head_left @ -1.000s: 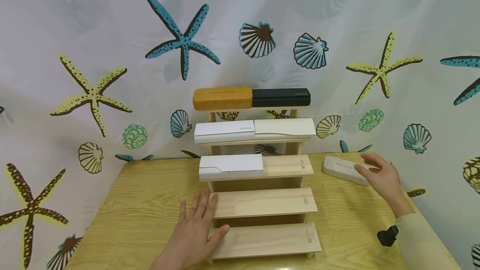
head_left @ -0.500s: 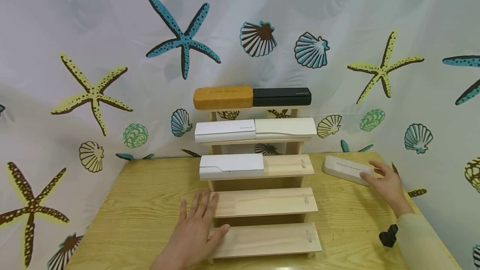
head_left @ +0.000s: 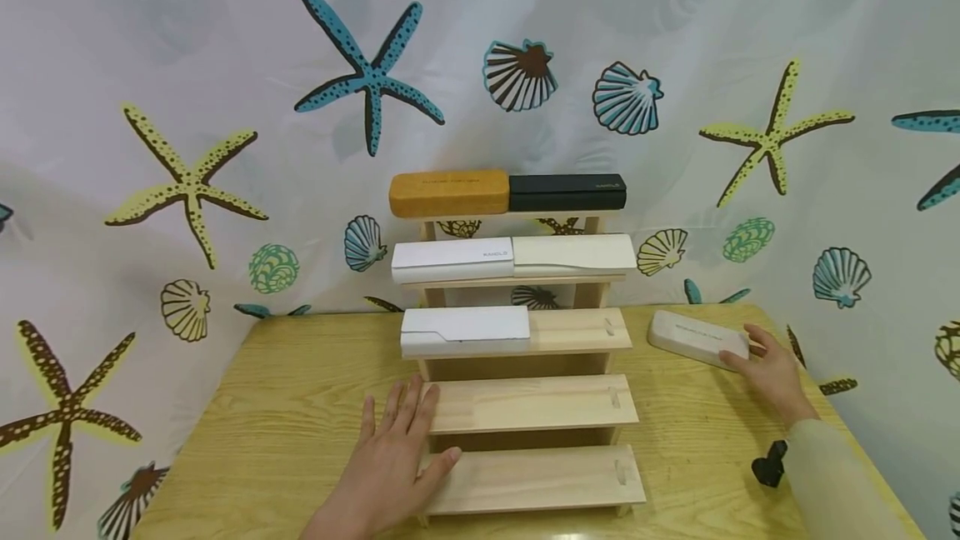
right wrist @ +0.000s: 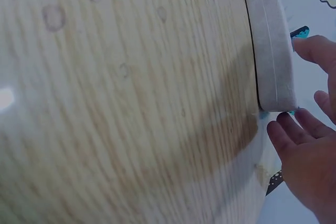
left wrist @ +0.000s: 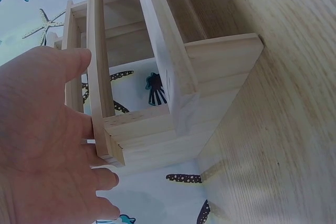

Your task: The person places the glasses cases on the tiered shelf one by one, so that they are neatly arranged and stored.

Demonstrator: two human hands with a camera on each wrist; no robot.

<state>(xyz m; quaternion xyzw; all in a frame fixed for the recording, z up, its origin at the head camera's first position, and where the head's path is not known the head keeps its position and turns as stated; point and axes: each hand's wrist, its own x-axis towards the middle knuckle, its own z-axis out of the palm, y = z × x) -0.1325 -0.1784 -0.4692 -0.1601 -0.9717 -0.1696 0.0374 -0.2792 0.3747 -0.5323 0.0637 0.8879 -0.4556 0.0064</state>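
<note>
A light grey glasses case [head_left: 697, 337] lies on the table to the right of a stepped wooden display rack [head_left: 534, 404]. My right hand [head_left: 771, 369] is at the case's right end, fingers relaxed. In the right wrist view, the thumb is at one edge of the grey case [right wrist: 270, 51] and other fingertips are by its end; firm contact is unclear. My left hand [head_left: 390, 461] rests with extended fingers against the rack's left side, at the two lowest shelves. The left wrist view shows that hand [left wrist: 50, 129] beside the wooden shelf edges [left wrist: 97, 77].
An orange case [head_left: 450, 194] and a black case [head_left: 567, 192] fill the top shelf. Below them sit a white case [head_left: 452, 261] and a cream case [head_left: 573, 254]. Another white case [head_left: 465, 330] occupies the third shelf's left half. A patterned curtain [head_left: 225, 48] hangs behind the table.
My right hand first shifted slightly right along the grey case, its thumb moving back to the case's right end, then stayed nearly in place. The left hand has stayed on the rack.
</note>
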